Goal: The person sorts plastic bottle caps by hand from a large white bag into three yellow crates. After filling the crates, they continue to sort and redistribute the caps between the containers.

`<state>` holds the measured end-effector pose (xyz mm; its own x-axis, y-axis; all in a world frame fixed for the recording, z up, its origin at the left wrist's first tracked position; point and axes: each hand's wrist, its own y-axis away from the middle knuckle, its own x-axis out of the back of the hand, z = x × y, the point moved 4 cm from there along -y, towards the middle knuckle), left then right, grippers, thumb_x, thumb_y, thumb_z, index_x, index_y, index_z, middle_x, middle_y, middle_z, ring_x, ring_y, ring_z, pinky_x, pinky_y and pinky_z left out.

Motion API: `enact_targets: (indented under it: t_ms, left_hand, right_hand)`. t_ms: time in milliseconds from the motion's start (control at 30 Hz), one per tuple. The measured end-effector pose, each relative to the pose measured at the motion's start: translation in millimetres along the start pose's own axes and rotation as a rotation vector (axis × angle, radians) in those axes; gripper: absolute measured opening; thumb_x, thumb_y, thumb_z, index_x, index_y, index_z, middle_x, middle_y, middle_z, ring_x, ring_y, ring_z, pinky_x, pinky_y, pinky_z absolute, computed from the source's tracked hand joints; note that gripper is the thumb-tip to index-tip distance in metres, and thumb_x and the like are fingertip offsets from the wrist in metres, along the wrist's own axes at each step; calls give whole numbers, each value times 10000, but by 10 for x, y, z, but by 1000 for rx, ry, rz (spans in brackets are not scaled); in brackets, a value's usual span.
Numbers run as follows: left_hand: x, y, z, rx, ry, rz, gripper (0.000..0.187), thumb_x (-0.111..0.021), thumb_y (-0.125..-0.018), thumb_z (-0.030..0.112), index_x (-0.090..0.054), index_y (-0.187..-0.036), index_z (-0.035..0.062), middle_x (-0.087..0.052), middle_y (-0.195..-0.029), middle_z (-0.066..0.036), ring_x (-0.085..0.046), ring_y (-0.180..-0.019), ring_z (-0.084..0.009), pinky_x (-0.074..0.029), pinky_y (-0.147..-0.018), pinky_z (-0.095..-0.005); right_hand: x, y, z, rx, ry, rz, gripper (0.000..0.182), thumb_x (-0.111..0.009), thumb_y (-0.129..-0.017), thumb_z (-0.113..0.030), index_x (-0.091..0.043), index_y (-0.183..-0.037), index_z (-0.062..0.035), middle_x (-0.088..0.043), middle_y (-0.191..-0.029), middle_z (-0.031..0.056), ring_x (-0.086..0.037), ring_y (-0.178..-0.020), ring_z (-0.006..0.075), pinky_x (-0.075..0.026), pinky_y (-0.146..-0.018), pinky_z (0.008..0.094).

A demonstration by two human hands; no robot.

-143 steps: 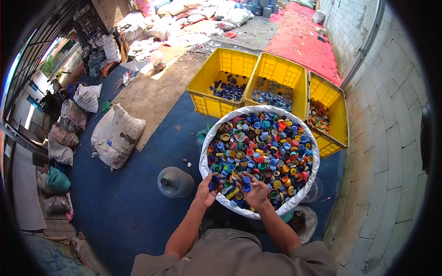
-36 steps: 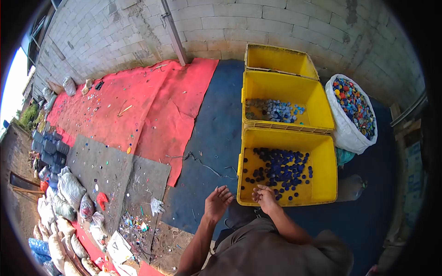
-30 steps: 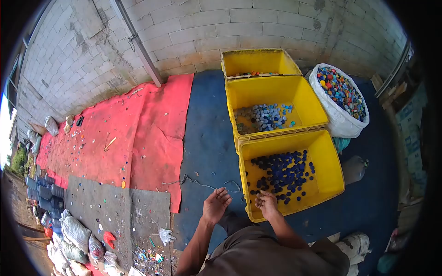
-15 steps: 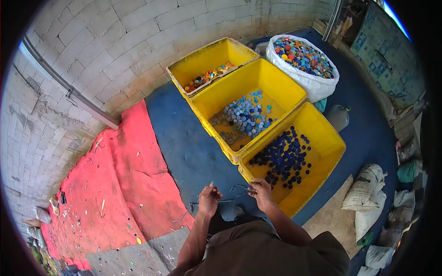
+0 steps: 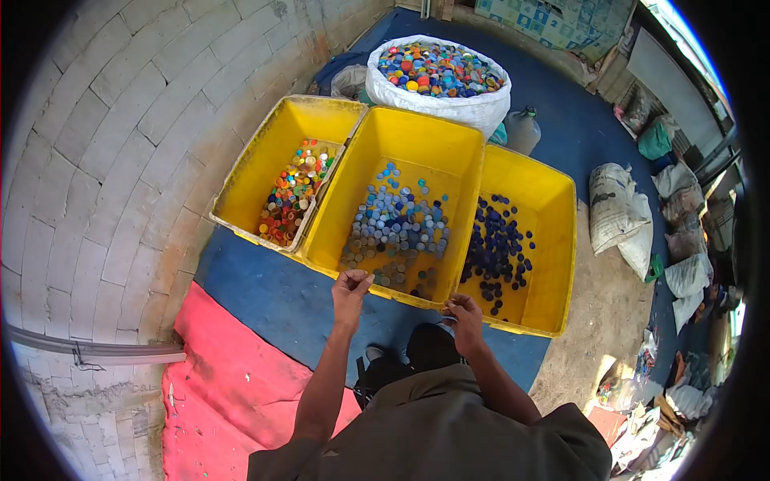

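Observation:
My left hand point(image 5: 350, 290) is closed in a pinch at the front rim of the middle yellow bin point(image 5: 317, 228); whatever the fingers hold is too small to make out. Close to the corner where the middle and right yellow bins point(image 5: 553, 322) meet, my right hand point(image 5: 464, 317) is also closed, with something thin and dark at its fingertips. Light blue, grey and clear bottle caps point(image 5: 397, 216) lie in the middle bin. Dark blue caps point(image 5: 497, 248) are spread over the right one. The left yellow bin point(image 5: 241, 188) holds orange, red, white and green caps point(image 5: 301, 188).
Behind the bins stands a white sack point(image 5: 437, 104) full of mixed caps, with a clear jug point(image 5: 523, 132) beside it. A block wall point(image 5: 144, 152) rises at left. Red sheeting point(image 5: 233, 377) covers the floor at lower left. Stuffed sacks point(image 5: 618, 208) lie at right.
The view has turned to the right and nearer the bins. Both hands have moved up to the bins' front edge; my left hand was over the blue floor before, with thin cord near both hands.

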<state>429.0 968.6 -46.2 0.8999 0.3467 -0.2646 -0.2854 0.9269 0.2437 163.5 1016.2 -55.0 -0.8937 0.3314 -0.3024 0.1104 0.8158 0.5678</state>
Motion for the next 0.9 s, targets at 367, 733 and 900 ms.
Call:
enact_targets:
  t_ms: [367,733,900]
  left_hand:
    - [-51,-1578,-517,222,-296,-128,275,-734,-757,2,-567,-974,26,-638,-881,-48,-597,-810,-130,-482,-727,-260]
    - [187,-2439,-1648,187,-1193,-339,585,-742,-726,49,-509,-1261,83,-653,-1038,-139,-562,-1039,-299,-443,-918,-436]
    - [107,-2544,-1914,112,-1433,-435,653,-731,-745,82,-465,-1340,123,-604,-1170,-152,-467,-1164,-331,-361,-987,-477]
  right_hand:
    - [-454,-828,-145,40,-10,56,255,-612,-865,-77,-542,-1109,-56,-575,-965,29,-580,-802,120,-475,-692,273]
    - [-571,-1562,-110,-87,-182,160,260,-609,-864,-58,-550,-1116,-32,-559,-968,40,-566,-789,119,-487,-680,265]
    - [-539,-1734,52,-160,-164,204,281,-610,-867,-64,-548,-1138,-27,-560,-982,45,-577,-813,131,-486,-689,263]
